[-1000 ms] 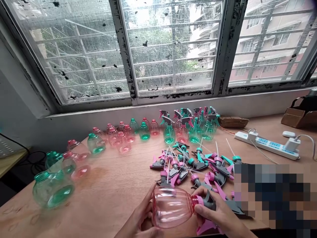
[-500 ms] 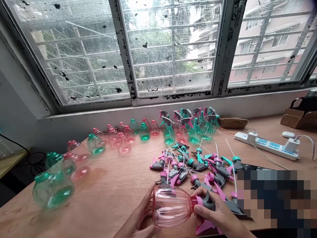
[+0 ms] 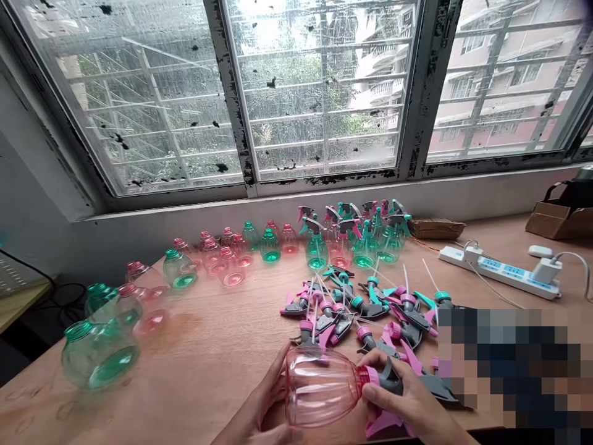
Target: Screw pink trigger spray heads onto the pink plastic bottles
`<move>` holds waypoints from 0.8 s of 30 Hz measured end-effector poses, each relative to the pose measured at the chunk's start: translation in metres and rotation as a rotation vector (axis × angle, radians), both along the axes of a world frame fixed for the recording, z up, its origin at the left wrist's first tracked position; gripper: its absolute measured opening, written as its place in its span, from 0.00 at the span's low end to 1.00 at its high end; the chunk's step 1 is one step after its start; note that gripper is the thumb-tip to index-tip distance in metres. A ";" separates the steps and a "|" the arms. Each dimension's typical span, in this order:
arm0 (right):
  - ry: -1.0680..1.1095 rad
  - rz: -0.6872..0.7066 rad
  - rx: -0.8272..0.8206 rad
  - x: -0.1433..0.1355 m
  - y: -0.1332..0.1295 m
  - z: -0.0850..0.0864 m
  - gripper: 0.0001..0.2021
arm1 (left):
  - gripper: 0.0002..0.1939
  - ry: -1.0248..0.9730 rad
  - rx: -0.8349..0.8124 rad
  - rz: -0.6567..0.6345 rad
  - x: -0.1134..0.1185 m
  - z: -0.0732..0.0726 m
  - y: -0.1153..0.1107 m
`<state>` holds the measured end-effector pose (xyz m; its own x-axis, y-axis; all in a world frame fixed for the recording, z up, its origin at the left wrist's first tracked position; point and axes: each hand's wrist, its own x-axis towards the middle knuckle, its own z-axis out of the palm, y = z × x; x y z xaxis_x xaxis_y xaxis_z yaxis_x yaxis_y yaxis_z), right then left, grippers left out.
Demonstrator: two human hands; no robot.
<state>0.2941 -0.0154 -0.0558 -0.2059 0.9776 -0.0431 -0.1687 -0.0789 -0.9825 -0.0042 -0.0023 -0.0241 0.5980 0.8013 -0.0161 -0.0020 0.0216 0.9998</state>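
Note:
A clear pink spray bottle [image 3: 322, 386] lies on its side in my two hands, low in the view, its base to the left. My left hand [image 3: 262, 405] cups the base, fingers behind it and thumb below. At the neck, my right hand [image 3: 410, 395] pinches the pink collar [image 3: 371, 375] of a grey spray head [image 3: 391, 378], which sits on the bottle's mouth. How far the collar is screwed on cannot be seen. Just beyond my hands is a pile of loose spray heads [image 3: 410, 324], grey with pink or green parts and white tubes.
Open green bottles [image 3: 99, 355] and pink bottles [image 3: 231, 269] line the table's left side and back. Several bottles with spray heads fitted [image 3: 317, 250] stand near the window wall. A white power strip [image 3: 500, 272] and an open cardboard box [image 3: 556, 216] are on the right. A blurred patch hides the lower right.

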 end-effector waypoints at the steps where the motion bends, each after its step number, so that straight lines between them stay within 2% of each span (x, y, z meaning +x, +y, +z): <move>1: -0.002 -0.001 0.001 0.000 0.000 0.000 0.22 | 0.47 0.002 0.008 -0.012 0.000 0.000 0.000; 6: -0.010 -0.001 0.009 -0.001 0.000 0.002 0.22 | 0.51 -0.011 0.012 -0.028 -0.001 0.001 -0.001; 17: 0.001 -0.014 -0.015 0.000 -0.001 0.005 0.23 | 0.47 0.055 -0.018 0.028 0.000 0.006 -0.007; 21: 0.002 -0.010 0.002 -0.001 -0.001 0.006 0.22 | 0.51 0.018 -0.003 0.012 -0.001 0.005 -0.006; 24: -0.013 -0.016 0.005 -0.002 -0.001 0.006 0.23 | 0.49 -0.001 -0.008 0.018 -0.002 0.003 -0.005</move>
